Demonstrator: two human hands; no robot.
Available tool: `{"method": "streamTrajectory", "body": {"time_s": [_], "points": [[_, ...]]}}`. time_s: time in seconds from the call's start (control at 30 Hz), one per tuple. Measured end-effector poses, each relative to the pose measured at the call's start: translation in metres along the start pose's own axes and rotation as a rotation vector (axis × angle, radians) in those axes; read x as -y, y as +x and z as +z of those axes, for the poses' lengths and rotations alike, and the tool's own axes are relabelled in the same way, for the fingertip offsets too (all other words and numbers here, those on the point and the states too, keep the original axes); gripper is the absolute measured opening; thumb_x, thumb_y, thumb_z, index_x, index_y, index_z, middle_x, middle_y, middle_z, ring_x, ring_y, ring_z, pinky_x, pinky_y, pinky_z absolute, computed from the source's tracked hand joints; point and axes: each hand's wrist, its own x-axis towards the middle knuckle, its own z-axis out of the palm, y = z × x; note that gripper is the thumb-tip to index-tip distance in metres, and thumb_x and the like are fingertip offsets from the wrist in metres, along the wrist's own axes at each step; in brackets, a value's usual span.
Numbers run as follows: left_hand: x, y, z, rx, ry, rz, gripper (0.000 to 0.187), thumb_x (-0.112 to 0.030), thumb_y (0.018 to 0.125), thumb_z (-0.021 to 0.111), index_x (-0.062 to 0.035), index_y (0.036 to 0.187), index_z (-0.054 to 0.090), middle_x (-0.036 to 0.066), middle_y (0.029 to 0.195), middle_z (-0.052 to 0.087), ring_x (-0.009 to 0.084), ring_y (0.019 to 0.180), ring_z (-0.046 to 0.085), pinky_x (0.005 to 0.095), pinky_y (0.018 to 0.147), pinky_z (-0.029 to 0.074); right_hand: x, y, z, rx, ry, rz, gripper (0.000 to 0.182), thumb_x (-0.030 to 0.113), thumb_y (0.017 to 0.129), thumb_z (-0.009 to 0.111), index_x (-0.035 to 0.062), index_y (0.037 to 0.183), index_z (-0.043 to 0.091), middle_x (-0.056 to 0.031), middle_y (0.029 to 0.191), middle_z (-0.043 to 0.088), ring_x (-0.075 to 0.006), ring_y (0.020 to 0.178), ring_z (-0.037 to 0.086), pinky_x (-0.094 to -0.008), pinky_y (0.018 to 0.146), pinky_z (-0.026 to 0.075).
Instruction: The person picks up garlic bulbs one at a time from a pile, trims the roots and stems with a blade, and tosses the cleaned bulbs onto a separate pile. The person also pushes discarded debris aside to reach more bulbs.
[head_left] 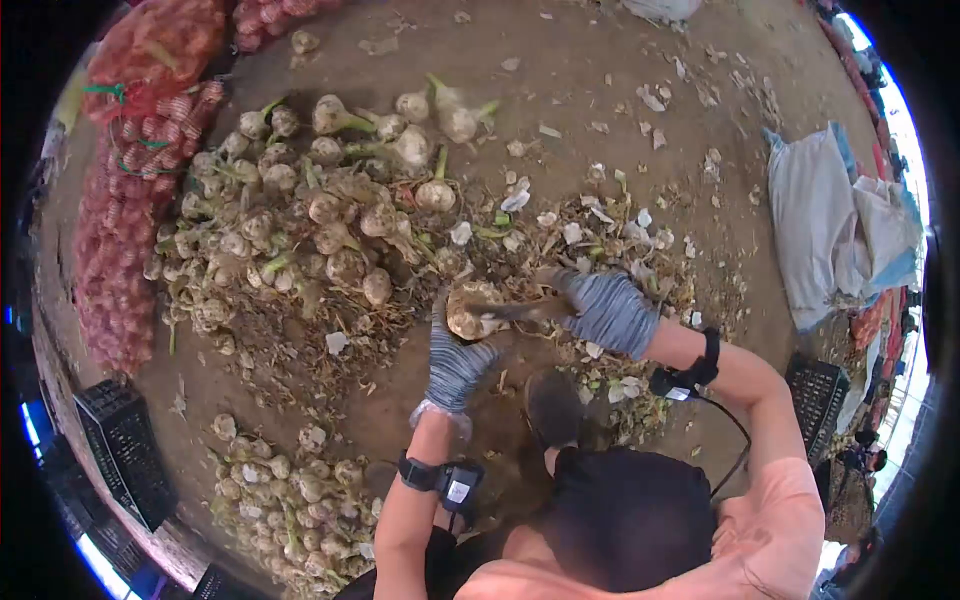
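My left hand (458, 360), in a grey striped glove, is closed round a large garlic bulb (468, 312) in the middle of the view. The gloved right hand (608, 312) grips a brownish length that stretches left to the bulb; whether it is the bulb's stalk or a tool I cannot tell. Up and to the left of my hands lies a big pile of garlic with stalks (270, 215). A second heap of bulbs (290, 500) is at the lower left.
Red mesh sacks of garlic (115, 250) stand along the left. Black crates are at the lower left (125, 450) and right (818, 395). White sacks (820, 225) lie at the right. Peelings (640, 235) litter the dirt floor. A shoe (553, 405) shows below my hands.
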Motion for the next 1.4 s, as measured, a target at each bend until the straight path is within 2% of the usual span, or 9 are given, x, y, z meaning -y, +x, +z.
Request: {"method": "streamTrajectory", "body": {"time_s": [0.17, 0.3, 0.37, 0.47, 0.57, 0.67, 0.9, 1.07, 1.4], "points": [[-0.012, -0.02, 0.011, 0.033, 0.424, 0.051, 0.079, -0.006, 0.067, 0.073, -0.0092, 0.128, 0.022, 0.015, 0.118, 0.047, 0.0248, 0.103, 0.053, 0.0366, 0.087, 0.049, 0.019, 0.013, 0.019, -0.029, -0.116, -0.141, 0.05, 0.019, 0.073, 0.059, 0.0072, 0.121, 0.047, -0.0151, 0.071, 0.06, -0.0302, 0.063, 0.06, -0.0386, 0.053, 0.046], [0.005, -0.024, -0.022, 0.103, 0.283, 0.001, 0.083, -0.02, 0.07, 0.073, -0.0125, 0.131, 0.017, 0.015, 0.122, 0.045, 0.0264, 0.104, 0.052, 0.0375, 0.089, 0.048, 0.02, 0.013, 0.037, -0.032, -0.163, -0.219, 0.047, 0.019, 0.076, 0.053, 0.0036, 0.12, 0.046, -0.0113, 0.061, 0.057, -0.0265, 0.056, 0.058, -0.0375, 0.047, 0.043], [0.055, -0.016, -0.079, 0.405, 1.554, 0.461, 0.08, -0.026, 0.071, 0.073, -0.0144, 0.131, 0.021, 0.014, 0.119, 0.048, 0.0245, 0.102, 0.053, 0.0377, 0.087, 0.047, 0.022, 0.014, 0.04, -0.074, -0.146, -0.281, 0.047, 0.02, 0.076, 0.053, 0.0027, 0.12, 0.046, -0.0108, 0.06, 0.056, -0.0265, 0.055, 0.058, -0.0376, 0.046, 0.043], [0.018, -0.035, -0.044, 0.285, 1.725, 0.664, 0.073, -0.023, 0.07, 0.074, -0.0098, 0.126, 0.03, 0.011, 0.114, 0.052, 0.0207, 0.099, 0.055, 0.0356, 0.086, 0.046, 0.026, 0.016, 0.041, 0.016, -0.184, -0.218, 0.039, 0.019, 0.076, 0.055, 0.0019, 0.11, 0.051, -0.0119, 0.062, 0.056, -0.0273, 0.057, 0.058, -0.0381, 0.048, 0.044], [0.019, -0.035, -0.033, 0.094, 0.916, 0.182, 0.061, -0.025, 0.074, 0.071, -0.0052, 0.121, 0.038, 0.01, 0.11, 0.057, 0.0189, 0.096, 0.056, 0.0337, 0.085, 0.045, 0.018, 0.02, 0.053, -0.029, -0.146, -0.248, 0.021, 0.019, 0.077, 0.052, 0.0024, 0.09, 0.053, -0.0126, 0.062, 0.056, -0.0267, 0.058, 0.058, -0.0384, 0.047, 0.043], [-0.001, -0.036, -0.02, 0.093, 0.913, 0.072, 0.062, -0.024, 0.072, 0.072, -0.0021, 0.119, 0.039, 0.008, 0.108, 0.058, 0.0197, 0.094, 0.057, 0.0323, 0.085, 0.045, 0.022, 0.021, 0.05, 0.041, -0.146, -0.192, 0.021, 0.018, 0.077, 0.051, 0.0023, 0.092, 0.053, -0.0123, 0.062, 0.056, -0.026, 0.058, 0.059, -0.0383, 0.047, 0.043], [0.004, -0.033, -0.037, 0.324, 1.497, 0.52, 0.048, -0.033, 0.081, 0.061, -0.0041, 0.117, 0.047, 0.009, 0.103, 0.059, 0.0213, 0.094, 0.057, 0.0331, 0.084, 0.045, 0.004, 0.022, 0.061, -0.022, -0.254, -0.227, 0.024, 0.017, 0.076, 0.052, 0.0032, 0.095, 0.055, -0.0135, 0.061, 0.057, -0.0288, 0.057, 0.059, -0.0398, 0.046, 0.044], [-0.058, -0.031, 0.002, 0.07, -0.089, -0.215, 0.042, -0.031, 0.081, 0.059, -0.0053, 0.113, 0.05, 0.011, 0.102, 0.058, 0.0223, 0.097, 0.056, 0.0356, 0.084, 0.047, -0.04, 0.012, 0.014, -0.013, -0.147, 0.231, 0.022, 0.019, 0.076, 0.056, 0.0084, 0.095, 0.057, -0.0139, 0.071, 0.061, -0.0297, 0.066, 0.061, -0.041, 0.057, 0.048], [-0.062, -0.025, -0.014, 0.287, 1.428, 0.366, 0.048, -0.028, 0.06, 0.076, -0.0045, 0.096, 0.056, 0.014, 0.092, 0.058, 0.0341, 0.084, 0.056, 0.0403, 0.074, 0.046, -0.009, 0.028, 0.069, 0.005, 0.186, 0.0, 0.032, 0.03, 0.081, 0.052, 0.0054, 0.101, 0.056, -0.0191, 0.073, 0.061, -0.0352, 0.07, 0.06, -0.0437, 0.065, 0.048]]}}
